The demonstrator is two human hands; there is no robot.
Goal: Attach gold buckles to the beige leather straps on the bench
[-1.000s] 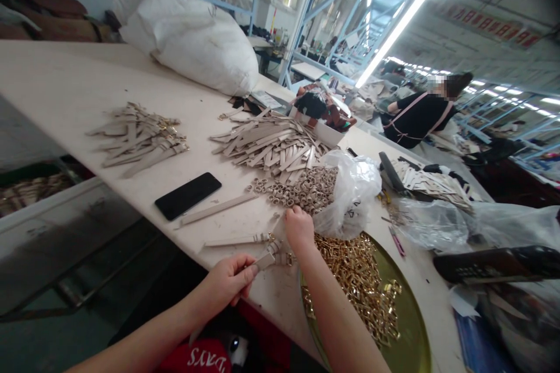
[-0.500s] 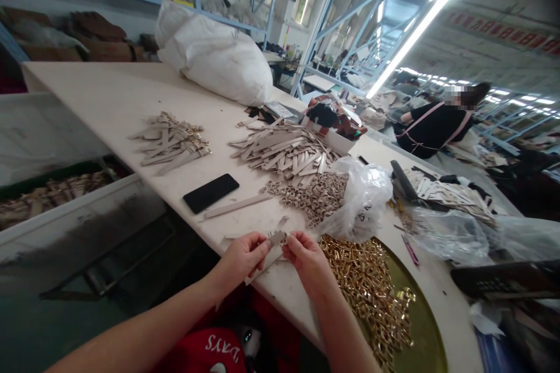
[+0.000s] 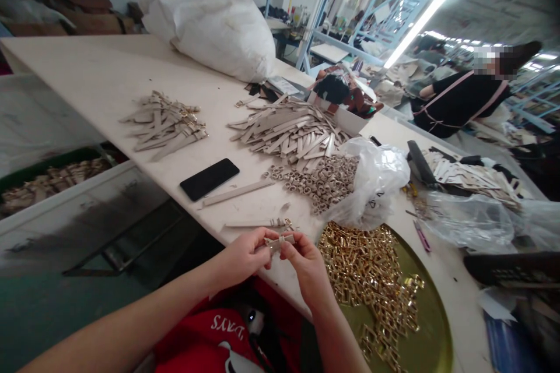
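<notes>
Near the table's front edge, my left hand (image 3: 249, 253) and my right hand (image 3: 304, 253) pinch a beige leather strap (image 3: 286, 239) between them. A small loop sits around the strap between my fingertips; the strap's ends are mostly hidden by my fingers. Just beyond lies a beige strap with a gold buckle (image 3: 249, 224). Past my right hand, a round gold tray (image 3: 440, 315) bears a heap of gold buckles (image 3: 371, 277). A pile of beige leather loops (image 3: 326, 180) spreads in front of a white-clear plastic bag (image 3: 380, 178).
A black phone (image 3: 210, 179) rests left of centre, beside a single strap (image 3: 238, 192). Behind are a large pile of straps (image 3: 293, 131), a buckled-strap pile (image 3: 170, 122) and a big white sack (image 3: 210, 23). A person (image 3: 459, 99) works at far right.
The strap in my hands has turned from a steep slant to nearly level, and its lower end no longer shows below my left hand. The buckled strap beyond is now more visible.
</notes>
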